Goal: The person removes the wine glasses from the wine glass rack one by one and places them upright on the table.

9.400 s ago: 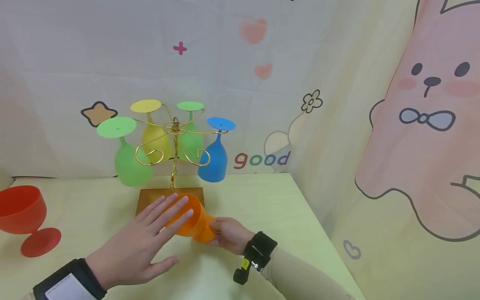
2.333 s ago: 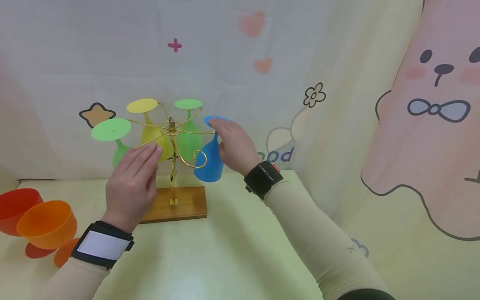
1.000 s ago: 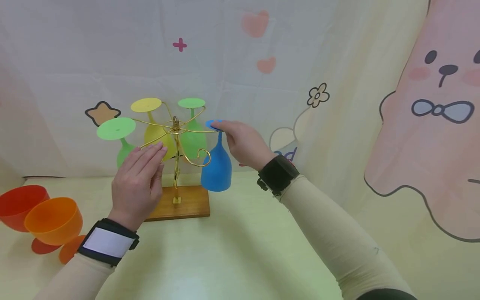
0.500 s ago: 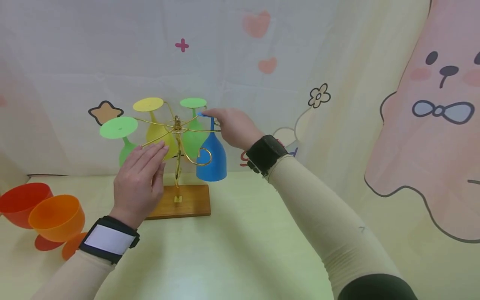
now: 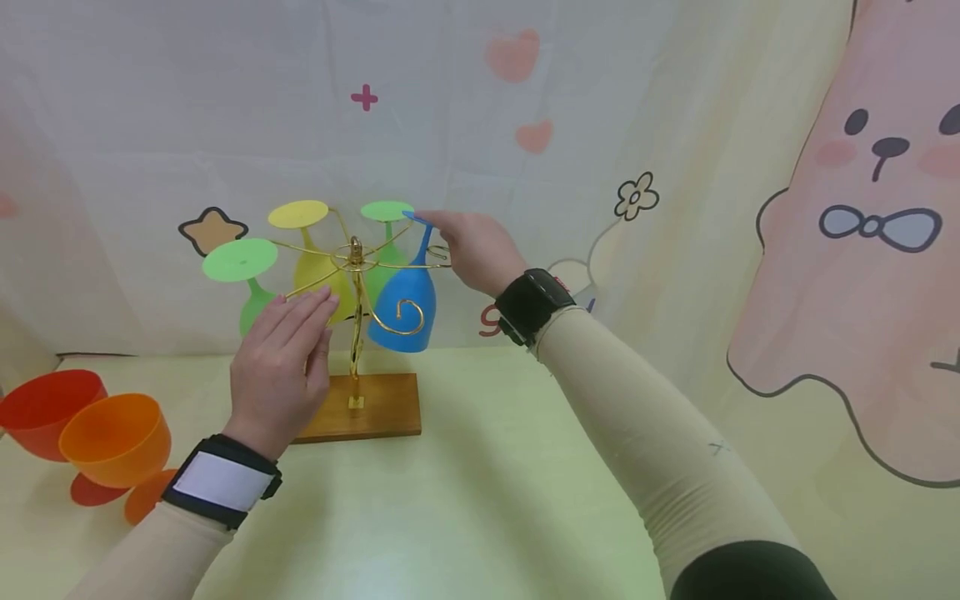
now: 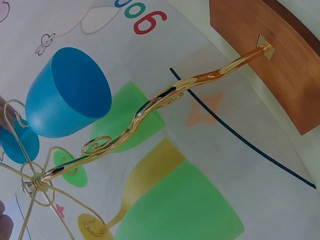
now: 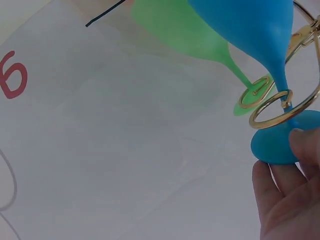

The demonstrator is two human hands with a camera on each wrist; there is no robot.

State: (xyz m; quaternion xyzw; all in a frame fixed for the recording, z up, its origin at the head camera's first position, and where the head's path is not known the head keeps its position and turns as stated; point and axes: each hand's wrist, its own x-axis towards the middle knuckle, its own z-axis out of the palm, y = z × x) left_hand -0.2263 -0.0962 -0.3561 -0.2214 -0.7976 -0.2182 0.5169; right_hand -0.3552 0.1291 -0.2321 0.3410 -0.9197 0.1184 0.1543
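Note:
My right hand (image 5: 483, 250) pinches the round base of a blue plastic goblet (image 5: 408, 308), thumb on one face and fingers on the other in the right wrist view. The goblet hangs upside down and tilted, its bowl toward the post. Its stem (image 7: 281, 82) overlaps the curled hook (image 7: 272, 112) of a gold wire glass rack (image 5: 356, 317). My left hand (image 5: 277, 362) grips a front arm of that rack with its fingertips; the arm's end is hidden behind the hand. A green goblet (image 5: 240, 260), a yellow goblet (image 5: 298, 214) and another green goblet (image 5: 387, 210) hang upside down from other arms.
The rack stands on a wooden base (image 5: 390, 408) toward the back of the pale table (image 5: 480, 500). At the left, a red goblet (image 5: 52, 408) and an orange goblet (image 5: 116, 437) stand upright side by side. A printed curtain (image 5: 450, 167) hangs behind.
Since 9.4 seconds ago the orange goblet has moved from the right hand to beside the red one. Lately the right hand has raised the blue goblet's base and its bowl swung left. The left hand stays put.

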